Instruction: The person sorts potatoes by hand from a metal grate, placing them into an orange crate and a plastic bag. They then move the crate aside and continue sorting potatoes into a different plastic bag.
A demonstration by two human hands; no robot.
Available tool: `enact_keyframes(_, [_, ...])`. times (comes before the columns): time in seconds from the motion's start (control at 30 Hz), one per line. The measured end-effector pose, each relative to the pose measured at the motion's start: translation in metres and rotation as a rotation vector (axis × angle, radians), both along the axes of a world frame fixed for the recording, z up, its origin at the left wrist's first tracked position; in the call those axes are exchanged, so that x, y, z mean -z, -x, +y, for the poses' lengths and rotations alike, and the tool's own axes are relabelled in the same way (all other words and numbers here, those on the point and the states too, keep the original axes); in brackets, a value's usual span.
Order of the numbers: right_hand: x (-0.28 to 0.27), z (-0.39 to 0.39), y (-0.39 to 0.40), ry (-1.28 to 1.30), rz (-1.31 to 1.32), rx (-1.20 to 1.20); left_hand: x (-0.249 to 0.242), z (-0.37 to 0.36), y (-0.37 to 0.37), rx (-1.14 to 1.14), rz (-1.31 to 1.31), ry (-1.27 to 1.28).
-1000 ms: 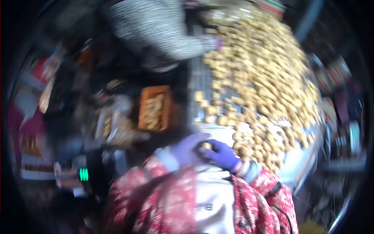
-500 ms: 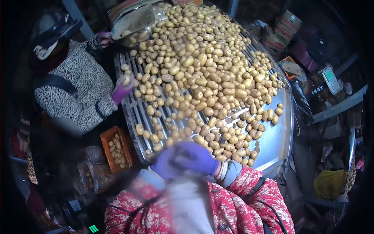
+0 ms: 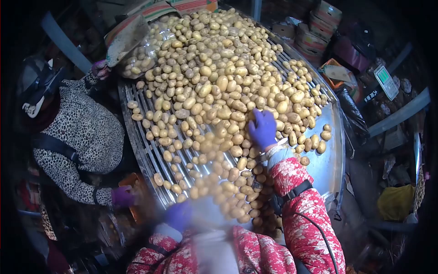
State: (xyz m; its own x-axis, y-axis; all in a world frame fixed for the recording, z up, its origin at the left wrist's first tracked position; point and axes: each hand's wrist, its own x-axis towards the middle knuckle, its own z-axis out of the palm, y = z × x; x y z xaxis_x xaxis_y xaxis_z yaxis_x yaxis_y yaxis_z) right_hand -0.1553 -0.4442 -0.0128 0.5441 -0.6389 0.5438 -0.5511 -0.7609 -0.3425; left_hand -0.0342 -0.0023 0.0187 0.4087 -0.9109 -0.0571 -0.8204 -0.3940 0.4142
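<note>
Purple-gloved right hand (image 3: 263, 128) lies on the potatoes (image 3: 219, 86), fingers spread, grasping nothing. Left hand (image 3: 179, 215) blurred at the table (image 3: 331, 160) edge; grip indiscernible.

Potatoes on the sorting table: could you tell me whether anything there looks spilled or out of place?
Nothing stands out. The potatoes lie heaped on the slatted table; a few strays sit on the bare metal at its right edge. The right hand rests on the heap.
</note>
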Motion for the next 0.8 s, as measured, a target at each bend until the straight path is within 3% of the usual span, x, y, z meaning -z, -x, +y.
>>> enact_keyframes(0.1, [-0.028, 0.045, 0.021, -0.150, 0.050, -0.235, 0.018, 0.008, -0.004, 0.067, -0.060, 0.118])
enact_keyframes(0.2, [-0.042, 0.073, 0.048, -0.077, -0.040, -0.518, 0.021, 0.011, -0.006, 0.059, -0.057, 0.035])
enact_keyframes(0.23, [-0.042, 0.074, 0.059, -0.270, 0.003, -0.534, 0.021, 0.011, -0.005, 0.062, -0.062, 0.016])
enact_keyframes(0.3, [-0.046, 0.058, 0.075, -0.310, -0.256, -0.385, 0.018, 0.010, -0.005, 0.043, -0.040, 0.042])
enact_keyframes(0.37, [-0.037, 0.028, 0.089, 0.014, -0.041, -0.067, 0.015, 0.009, -0.004, 0.025, -0.023, 0.064])
enact_keyframes(0.43, [-0.011, 0.013, 0.104, -0.195, 0.106, -0.125, 0.019, 0.012, -0.004, 0.045, -0.032, 0.033])
enact_keyframes(0.53, [-0.010, 0.021, 0.109, -0.360, 0.060, -0.264, 0.019, 0.010, -0.010, 0.069, -0.082, 0.074])
enact_keyframes(0.63, [-0.013, 0.023, 0.124, -0.659, 0.293, -0.351, 0.021, 0.014, -0.006, 0.048, -0.059, 0.056])
enact_keyframes(0.67, [-0.008, 0.023, 0.127, -0.624, 0.221, -0.353, 0.022, 0.014, -0.007, 0.039, -0.057, 0.045])
enact_keyframes(0.8, [-0.025, -0.033, 0.107, -0.534, -0.004, 0.090, 0.020, 0.017, -0.008, 0.036, -0.096, 0.012])
